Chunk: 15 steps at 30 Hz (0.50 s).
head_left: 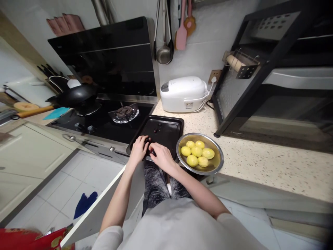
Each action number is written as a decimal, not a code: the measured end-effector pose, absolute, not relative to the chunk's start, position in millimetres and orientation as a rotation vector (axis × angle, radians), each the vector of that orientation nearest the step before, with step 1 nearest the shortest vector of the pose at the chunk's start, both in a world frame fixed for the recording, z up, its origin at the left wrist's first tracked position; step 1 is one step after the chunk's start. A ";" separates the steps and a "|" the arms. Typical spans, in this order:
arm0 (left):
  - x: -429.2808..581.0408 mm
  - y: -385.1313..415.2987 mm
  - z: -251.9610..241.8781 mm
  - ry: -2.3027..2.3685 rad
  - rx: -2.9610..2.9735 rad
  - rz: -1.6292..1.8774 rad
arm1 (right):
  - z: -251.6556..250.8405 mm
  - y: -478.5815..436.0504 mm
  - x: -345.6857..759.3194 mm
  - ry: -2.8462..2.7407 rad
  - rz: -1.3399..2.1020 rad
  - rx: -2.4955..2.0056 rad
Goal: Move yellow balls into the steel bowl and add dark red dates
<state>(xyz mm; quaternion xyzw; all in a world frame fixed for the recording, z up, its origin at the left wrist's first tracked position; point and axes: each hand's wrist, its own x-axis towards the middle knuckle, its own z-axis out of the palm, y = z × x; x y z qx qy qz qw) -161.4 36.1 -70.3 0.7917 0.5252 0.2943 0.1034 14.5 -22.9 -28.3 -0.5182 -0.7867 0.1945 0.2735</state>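
Presently, nearest my camera: left hand (140,147) and right hand (161,155), fingers curled over the near part of the black tray (169,127); from my remote feed I cannot tell whether they pinch anything. Black tray: one, lying on the table (249,159), a small dark piece (155,130) beyond the fingers. Steel bowl (220,160): right of the tray, holding seven yellow fruits (196,151). Gas burner (124,111): left of and beyond the tray. White appliance (182,93): behind the tray. Ladle (164,55): hanging farther beyond the tray.

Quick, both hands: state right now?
Left hand: curled over the black tray; grip can't be told.
Right hand: curled over the black tray; grip can't be told.
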 end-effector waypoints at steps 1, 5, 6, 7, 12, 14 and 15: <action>-163.7 35.2 -70.4 1.550 2.324 0.897 | -31.4 -17.5 9.0 -2.129 0.541 -1.399; -168.6 33.8 -68.3 1.572 2.290 1.031 | -40.6 -6.1 0.6 -2.146 0.571 -1.399; -168.3 34.0 -67.2 1.570 2.289 1.059 | -42.2 -6.5 1.5 -2.148 0.575 -1.397; -167.1 34.4 -66.1 1.558 2.294 1.078 | -43.3 -8.5 3.7 -2.152 0.578 -1.395; -153.1 40.5 -61.5 1.422 2.390 0.989 | -35.7 -38.8 40.4 -2.018 0.512 -1.290; -144.7 47.7 -60.7 1.362 2.441 0.875 | -28.2 -54.8 69.5 -1.867 0.419 -1.245; -139.9 53.2 -60.4 1.333 2.468 0.807 | -24.9 -62.0 86.6 -1.785 0.344 -1.263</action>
